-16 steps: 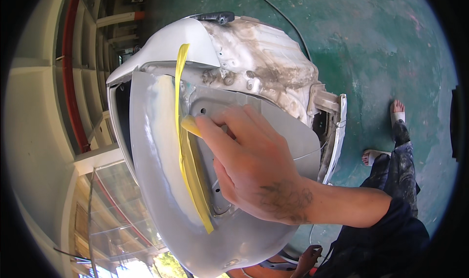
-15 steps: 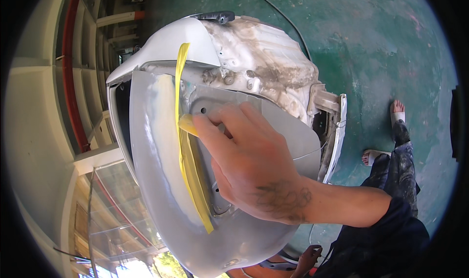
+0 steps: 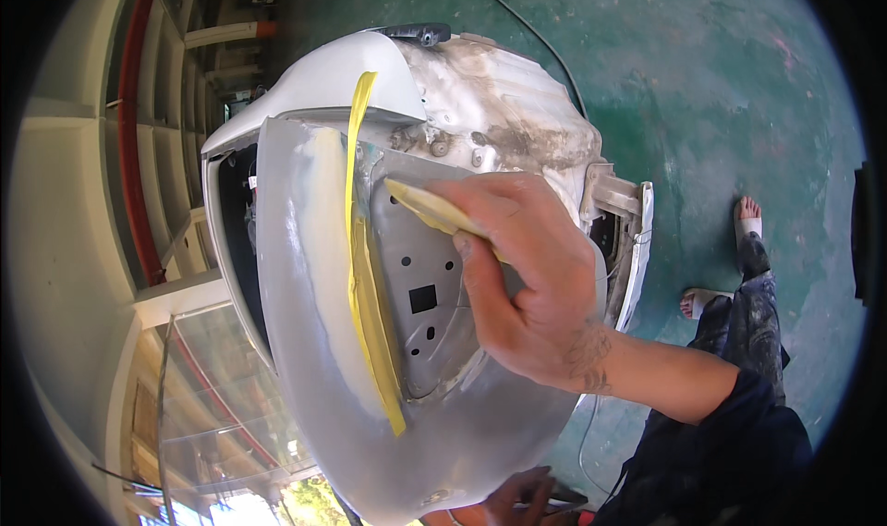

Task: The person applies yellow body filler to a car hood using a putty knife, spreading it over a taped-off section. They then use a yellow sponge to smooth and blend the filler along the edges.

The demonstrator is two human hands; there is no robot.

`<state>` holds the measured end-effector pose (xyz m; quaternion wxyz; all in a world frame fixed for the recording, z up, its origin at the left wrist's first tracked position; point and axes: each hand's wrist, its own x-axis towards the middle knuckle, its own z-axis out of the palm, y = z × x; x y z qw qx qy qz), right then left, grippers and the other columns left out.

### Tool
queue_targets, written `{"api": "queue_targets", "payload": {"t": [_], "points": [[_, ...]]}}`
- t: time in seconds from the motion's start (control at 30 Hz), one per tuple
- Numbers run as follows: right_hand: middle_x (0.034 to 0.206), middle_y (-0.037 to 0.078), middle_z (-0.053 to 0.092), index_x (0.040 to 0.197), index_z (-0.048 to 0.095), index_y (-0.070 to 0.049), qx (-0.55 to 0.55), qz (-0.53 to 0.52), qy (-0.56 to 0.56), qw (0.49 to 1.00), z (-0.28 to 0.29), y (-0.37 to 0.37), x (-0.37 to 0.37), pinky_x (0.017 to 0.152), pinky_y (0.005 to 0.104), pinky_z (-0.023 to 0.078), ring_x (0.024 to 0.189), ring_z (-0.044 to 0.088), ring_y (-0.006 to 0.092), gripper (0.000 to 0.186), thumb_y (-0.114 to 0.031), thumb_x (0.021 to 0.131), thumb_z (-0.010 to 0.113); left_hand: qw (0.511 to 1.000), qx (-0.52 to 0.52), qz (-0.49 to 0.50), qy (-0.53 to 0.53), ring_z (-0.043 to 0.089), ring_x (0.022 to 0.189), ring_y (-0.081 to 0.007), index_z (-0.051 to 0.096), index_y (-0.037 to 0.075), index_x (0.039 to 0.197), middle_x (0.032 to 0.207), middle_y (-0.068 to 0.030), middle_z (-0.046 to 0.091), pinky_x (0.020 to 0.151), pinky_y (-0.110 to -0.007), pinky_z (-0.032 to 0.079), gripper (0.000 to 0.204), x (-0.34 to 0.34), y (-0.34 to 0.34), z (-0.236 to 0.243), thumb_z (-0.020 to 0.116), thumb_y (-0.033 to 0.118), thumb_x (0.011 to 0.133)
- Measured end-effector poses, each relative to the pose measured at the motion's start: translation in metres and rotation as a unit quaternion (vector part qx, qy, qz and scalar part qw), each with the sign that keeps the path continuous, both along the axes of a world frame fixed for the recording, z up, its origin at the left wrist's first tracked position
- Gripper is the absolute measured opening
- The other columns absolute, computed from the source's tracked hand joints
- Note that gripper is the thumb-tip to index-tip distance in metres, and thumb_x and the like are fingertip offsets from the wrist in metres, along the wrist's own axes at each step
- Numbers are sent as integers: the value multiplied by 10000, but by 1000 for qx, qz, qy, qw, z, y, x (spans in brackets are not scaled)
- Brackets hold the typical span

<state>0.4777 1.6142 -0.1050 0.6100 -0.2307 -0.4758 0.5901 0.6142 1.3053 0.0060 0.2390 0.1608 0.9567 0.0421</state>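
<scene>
At the far left, a red pipe (image 3: 129, 138) runs down the frame beside pale framing. Next comes the white car bodywork (image 3: 342, 78), adjoining the upper-left part of a grey body panel (image 3: 443, 452). Along the panel's left edge, a cream band of what looks like body filler (image 3: 328, 249) follows the curve. Just right of this band lies a long strip of yellow masking tape (image 3: 376, 360); its narrow upper end extends past the panel's upper edge, in front of the white bodywork, while its broader, layered part ends above the panel's lower edge. Right of the tape, the panel's recess (image 3: 448, 313) shows round holes and a square opening. A yellow piece (image 3: 434, 210), whether folded tape or a small tool cannot be told, is over the recess's upper part, its narrow end toward the tape but apart from it. Beneath the panel's lower edge, a shaded hand (image 3: 522, 498) appears to be the left; its finger state cannot be told. The right hand (image 3: 545, 263), back uppermost, pinches the yellow piece between thumb and fingers. Farther right, on the green floor (image 3: 684, 138), are two feet (image 3: 748, 212) in white footwear.
</scene>
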Motion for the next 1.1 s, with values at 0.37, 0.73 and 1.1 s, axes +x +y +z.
{"api": "queue_targets", "payload": {"t": [0.37, 0.73, 1.1], "points": [[1048, 110, 636, 1163, 640, 44, -191, 155, 20, 969, -23, 13, 34, 874, 248, 468, 955, 619, 160, 260, 85, 921, 556, 769, 5, -519, 374, 469, 1194, -337, 657, 86, 1107, 1223, -114, 585, 1029, -449, 391, 421, -213, 344, 85, 840, 214, 750], [1050, 166, 632, 1204, 643, 24, -201, 251, 42, 946, -34, 44, 39, 824, 315, 512, 928, 662, 296, 329, 93, 897, 546, 892, -98, -430, 101, 561, 1111, -245, 697, 11, 846, 1091, -75, 669, 1057, -386, 350, 162, -267, 416, 81, 826, 69, 765], [1048, 168, 634, 1213, 650, 9, -192, 282, 63, 938, -29, 57, 20, 806, 354, 532, 909, 662, 306, 359, 96, 879, 550, 924, -52, -365, 99, 594, 974, -198, 665, -17, 814, 983, -95, 651, 917, -304, 421, 127, -277, 407, 86, 787, -11, 781]]}}
